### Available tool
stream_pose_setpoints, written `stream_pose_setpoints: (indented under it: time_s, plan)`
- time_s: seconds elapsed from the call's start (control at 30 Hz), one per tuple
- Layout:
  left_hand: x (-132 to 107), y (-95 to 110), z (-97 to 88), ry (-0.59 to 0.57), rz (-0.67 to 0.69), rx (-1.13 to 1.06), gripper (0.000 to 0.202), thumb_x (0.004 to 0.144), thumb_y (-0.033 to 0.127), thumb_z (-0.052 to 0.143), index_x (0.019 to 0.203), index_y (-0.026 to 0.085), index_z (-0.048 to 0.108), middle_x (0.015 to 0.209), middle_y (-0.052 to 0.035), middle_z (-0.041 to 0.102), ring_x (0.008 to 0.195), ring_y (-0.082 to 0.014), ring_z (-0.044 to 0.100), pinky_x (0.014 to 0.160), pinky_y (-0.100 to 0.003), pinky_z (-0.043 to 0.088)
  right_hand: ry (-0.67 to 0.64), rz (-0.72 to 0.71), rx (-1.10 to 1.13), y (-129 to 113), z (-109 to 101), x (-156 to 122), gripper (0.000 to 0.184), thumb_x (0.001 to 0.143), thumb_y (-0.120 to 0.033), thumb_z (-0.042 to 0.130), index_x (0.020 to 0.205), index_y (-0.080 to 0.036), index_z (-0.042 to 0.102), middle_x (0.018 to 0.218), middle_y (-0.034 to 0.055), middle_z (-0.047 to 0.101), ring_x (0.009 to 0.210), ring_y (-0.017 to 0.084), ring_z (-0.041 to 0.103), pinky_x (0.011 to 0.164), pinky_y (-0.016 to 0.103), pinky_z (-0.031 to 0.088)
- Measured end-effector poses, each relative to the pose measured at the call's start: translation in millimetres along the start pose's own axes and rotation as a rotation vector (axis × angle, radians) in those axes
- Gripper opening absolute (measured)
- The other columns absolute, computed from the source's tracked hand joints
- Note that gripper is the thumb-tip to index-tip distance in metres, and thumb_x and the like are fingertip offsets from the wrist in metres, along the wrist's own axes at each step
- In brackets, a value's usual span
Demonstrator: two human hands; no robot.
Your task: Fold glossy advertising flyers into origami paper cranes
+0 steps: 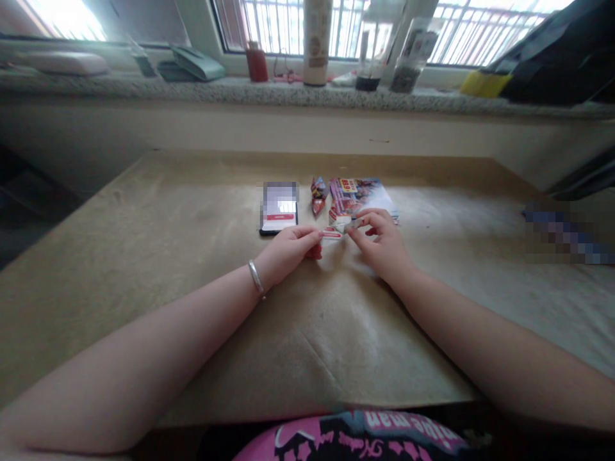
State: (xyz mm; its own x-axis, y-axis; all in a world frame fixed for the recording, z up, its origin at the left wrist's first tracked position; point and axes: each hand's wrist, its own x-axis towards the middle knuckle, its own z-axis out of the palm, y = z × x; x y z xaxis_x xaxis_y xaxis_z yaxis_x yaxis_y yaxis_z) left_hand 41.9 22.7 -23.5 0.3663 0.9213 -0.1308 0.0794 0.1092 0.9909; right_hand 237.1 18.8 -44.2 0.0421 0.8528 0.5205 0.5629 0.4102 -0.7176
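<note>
A small red-and-white piece of printed wrapper stretches between my two hands above the table. My left hand, with a silver bangle at the wrist, pinches its left end. Something red shows below those fingers, too blurred to name. At the other end, my right hand is closed with thumb and forefinger together on the wrapper. Just beyond the hands lie a crumpled colourful packet and a stack of printed cards or booklets, partly covered by my right hand.
A phone with its screen lit lies left of the packet on the tan-covered table. Along the stone windowsill stand a red bottle, a tall bottle and clear containers. A blurred-out object is at the right edge.
</note>
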Motion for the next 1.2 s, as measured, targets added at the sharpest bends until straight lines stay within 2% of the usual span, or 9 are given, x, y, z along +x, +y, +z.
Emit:
stream_pose_setpoints:
  time_s: [0.07, 0.17, 0.23, 0.37, 0.47, 0.6, 0.8, 1.07, 1.2]
  plan:
    - [-1.7, -0.2, -1.2, 0.014, 0.031, 0.100, 0.030, 0.083, 0.038, 0.051, 0.067, 0.014, 0.058, 0.054, 0.0027, 0.050, 0.051, -0.0082, 0.049, 0.053, -0.020, 0.039, 0.016, 0.084, -0.007, 2.2, 0.2, 3.0, 0.018, 0.076, -0.037, 0.061, 0.070, -0.021, 0.054, 0.081, 0.0025, 0.057, 0.076, 0.017, 0.054, 0.062, 0.029, 0.042]
    - [-4.2, 0.2, -3.4, 0.004, 0.069, 0.182, 0.036, 0.082, 0.043, 0.048, 0.060, 0.016, 0.052, 0.051, 0.0031, 0.048, 0.047, -0.0076, 0.044, 0.050, -0.020, 0.035, -0.039, 0.156, -0.011, 3.2, 1.6, 10.4, 0.020, 0.077, -0.038, 0.059, 0.069, -0.021, 0.055, 0.065, -0.0013, 0.054, 0.062, 0.014, 0.050, 0.062, 0.029, 0.041]
    - [-5.3, 1.5, -4.2, -0.019, 0.080, 0.222, 0.036, 0.081, 0.044, 0.048, 0.060, 0.016, 0.051, 0.052, 0.0034, 0.047, 0.047, -0.0075, 0.043, 0.050, -0.020, 0.034, -0.065, 0.100, -0.081, 2.3, 3.7, 16.8, 0.018, 0.078, -0.036, 0.059, 0.069, -0.021, 0.059, 0.070, 0.0008, 0.060, 0.067, 0.016, 0.053, 0.069, 0.032, 0.043]
    - [-5.8, 5.3, -4.5, -0.032, 0.069, 0.292, 0.036, 0.081, 0.046, 0.047, 0.064, 0.016, 0.054, 0.051, 0.0039, 0.046, 0.048, -0.0084, 0.043, 0.051, -0.021, 0.032, -0.021, -0.064, -0.360, -0.7, 11.0, 30.8, 0.017, 0.078, -0.036, 0.061, 0.072, -0.023, 0.068, 0.092, 0.0052, 0.069, 0.093, 0.025, 0.057, 0.086, 0.039, 0.039]
    - [-5.6, 7.4, -5.0, -0.035, 0.072, 0.291, 0.034, 0.081, 0.045, 0.047, 0.068, 0.015, 0.056, 0.051, 0.0037, 0.048, 0.049, -0.0088, 0.044, 0.052, -0.021, 0.033, -0.074, -0.010, -0.441, -2.0, 19.1, 42.3, 0.018, 0.080, -0.037, 0.059, 0.074, -0.024, 0.070, 0.085, 0.0036, 0.071, 0.090, 0.025, 0.058, 0.083, 0.039, 0.039]
    - [-5.5, 7.9, -6.6, -0.044, 0.096, 0.307, 0.033, 0.082, 0.043, 0.046, 0.070, 0.015, 0.058, 0.051, 0.0032, 0.049, 0.050, -0.0087, 0.044, 0.053, -0.020, 0.033, -0.147, 0.058, -0.429, 0.0, 30.6, 58.5, 0.016, 0.081, -0.035, 0.058, 0.082, -0.022, 0.069, 0.077, 0.0018, 0.071, 0.077, 0.020, 0.060, 0.073, 0.032, 0.040]
    - [-3.8, 6.5, -8.5, -0.048, 0.085, 0.298, 0.033, 0.083, 0.042, 0.046, 0.070, 0.015, 0.059, 0.052, 0.0029, 0.050, 0.050, -0.0088, 0.045, 0.052, -0.020, 0.034, -0.121, 0.109, -0.499, 4.8, 41.5, 78.1, 0.020, 0.081, -0.037, 0.056, 0.082, -0.022, 0.069, 0.080, 0.0021, 0.072, 0.078, 0.020, 0.062, 0.074, 0.032, 0.039]
    - [-3.9, 10.1, -8.7, -0.058, 0.079, 0.290, 0.033, 0.082, 0.043, 0.046, 0.070, 0.015, 0.060, 0.053, 0.0022, 0.051, 0.051, -0.0092, 0.045, 0.053, -0.021, 0.034, -0.088, 0.073, -0.609, 7.3, 53.6, 96.9, 0.028, 0.085, -0.040, 0.048, 0.083, -0.023, 0.070, 0.086, 0.0063, 0.072, 0.091, 0.025, 0.060, 0.081, 0.038, 0.035]
    - [-5.0, 11.3, -9.5, -0.056, 0.061, 0.281, 0.033, 0.083, 0.042, 0.046, 0.070, 0.015, 0.060, 0.053, 0.0021, 0.051, 0.051, -0.0094, 0.045, 0.052, -0.021, 0.034, -0.065, 0.129, -0.623, 8.2, 61.2, 106.5, 0.030, 0.087, -0.041, 0.046, 0.089, -0.023, 0.070, 0.091, 0.0077, 0.072, 0.092, 0.025, 0.060, 0.082, 0.038, 0.035]
